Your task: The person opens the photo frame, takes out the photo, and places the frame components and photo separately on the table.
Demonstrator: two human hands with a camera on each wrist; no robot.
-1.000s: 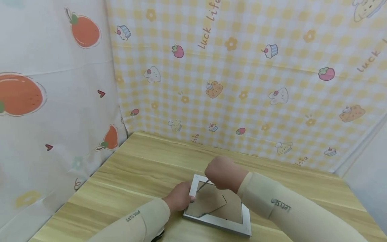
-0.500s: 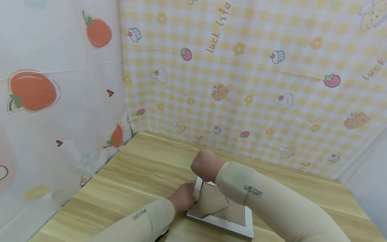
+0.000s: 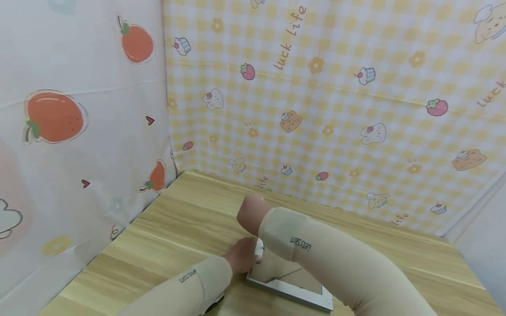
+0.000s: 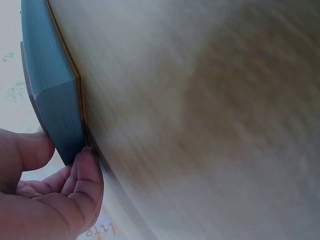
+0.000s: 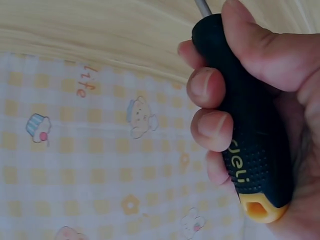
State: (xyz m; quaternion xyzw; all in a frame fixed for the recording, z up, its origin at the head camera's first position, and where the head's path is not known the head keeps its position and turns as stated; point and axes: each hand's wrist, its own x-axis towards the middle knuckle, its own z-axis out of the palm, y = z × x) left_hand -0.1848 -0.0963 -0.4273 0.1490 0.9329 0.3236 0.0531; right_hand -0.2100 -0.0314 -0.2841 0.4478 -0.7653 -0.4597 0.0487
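In the head view a picture frame [image 3: 294,293] with a silver-white border lies on the table, tilted a little. Its brown board [image 3: 274,265] faces up, with a thin dark line across it. My left hand [image 3: 242,254] pinches the left border, thumb on one side and fingers on the other, as the left wrist view shows with the frame's edge [image 4: 57,110]. My right hand [image 3: 251,215] is above the frame's far left corner. In the right wrist view it grips a screwdriver [image 5: 250,115] by its black and yellow handle. The screwdriver's tip is hidden, and my right forearm covers part of the frame.
A wood-grain table [image 3: 197,210] spreads around the frame. Behind it hangs a yellow checked cloth [image 3: 336,101], and a white cloth with orange fruit prints [image 3: 99,87] hangs at the left.
My right hand has moved left and slightly up over the frame, and the screwdriver's shaft, visible earlier, is out of sight in the head view. My left hand still holds the border.
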